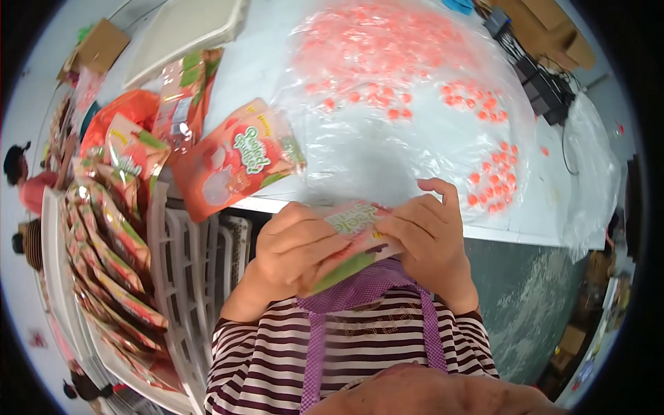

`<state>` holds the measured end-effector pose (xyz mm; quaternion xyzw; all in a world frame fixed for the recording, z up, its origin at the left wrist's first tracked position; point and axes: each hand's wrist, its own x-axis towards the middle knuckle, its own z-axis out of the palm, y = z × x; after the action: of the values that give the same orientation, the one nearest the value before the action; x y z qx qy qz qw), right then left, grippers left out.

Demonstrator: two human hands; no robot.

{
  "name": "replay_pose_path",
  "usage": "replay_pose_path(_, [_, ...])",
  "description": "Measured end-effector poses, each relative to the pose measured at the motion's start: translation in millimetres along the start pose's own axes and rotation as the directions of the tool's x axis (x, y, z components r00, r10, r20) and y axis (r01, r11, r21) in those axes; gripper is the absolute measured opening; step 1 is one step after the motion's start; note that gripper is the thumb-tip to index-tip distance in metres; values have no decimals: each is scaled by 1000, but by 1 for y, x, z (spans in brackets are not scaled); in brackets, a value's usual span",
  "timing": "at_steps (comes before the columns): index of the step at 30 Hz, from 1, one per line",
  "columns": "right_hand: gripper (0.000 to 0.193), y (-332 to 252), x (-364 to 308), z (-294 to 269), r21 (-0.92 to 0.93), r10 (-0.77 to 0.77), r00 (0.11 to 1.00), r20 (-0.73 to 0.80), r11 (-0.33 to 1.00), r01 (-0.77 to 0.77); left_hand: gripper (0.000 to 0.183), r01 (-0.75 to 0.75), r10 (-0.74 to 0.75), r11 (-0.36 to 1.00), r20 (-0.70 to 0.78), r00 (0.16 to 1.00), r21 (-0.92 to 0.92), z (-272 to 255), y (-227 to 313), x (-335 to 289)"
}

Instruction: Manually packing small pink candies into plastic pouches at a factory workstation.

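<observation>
A pink and green candy pouch (360, 257) is held in front of my chest, just off the table's near edge. My left hand (294, 245) is closed on its left part, and the fingers of my right hand (432, 242) grip its right end, the index finger sticking up. The pouch's lower edge tilts toward my purple apron. Beyond my left hand, a similar pouch (232, 162) lies on the white table, its lower end past the edge. Small red-orange candies (387, 55) are spread over a clear plastic sheet (346, 149), most of them bunched at the far side.
At my left stands a white crate (173, 304) packed with upright filled pouches (111, 256). Behind it are more pouches (183, 104) and an orange-red bag (131, 104). A pale tray (180, 41), black cabled devices (543, 86) and a clear bag (595, 173) lie around the tabletop.
</observation>
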<state>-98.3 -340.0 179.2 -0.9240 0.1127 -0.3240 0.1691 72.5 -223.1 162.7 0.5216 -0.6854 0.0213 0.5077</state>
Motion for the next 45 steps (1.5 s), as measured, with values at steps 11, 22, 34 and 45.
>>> replay_pose_path(11, [15, -7, 2, 20, 166, -80, 995, 60, 984, 69, 28, 132, -132, 991, 18, 991, -17, -11, 15, -29])
replay_pose_path(22, [17, -1, -1, 21, 329, -178, 977, 120, 935, 130, 20, 195, -198, 980, -55, 979, -47, -27, 34, -44])
replay_pose_path(34, [13, -4, 1, 11, 664, 63, 992, -105, 748, 22, 42, 588, -533, 679, 256, 806, -439, -27, 56, -88])
replay_pose_path(45, [30, -3, 10, 29, 711, 52, 964, -261, 686, 156, 22, 671, 379, 337, -747, 546, 660, -268, 148, -100])
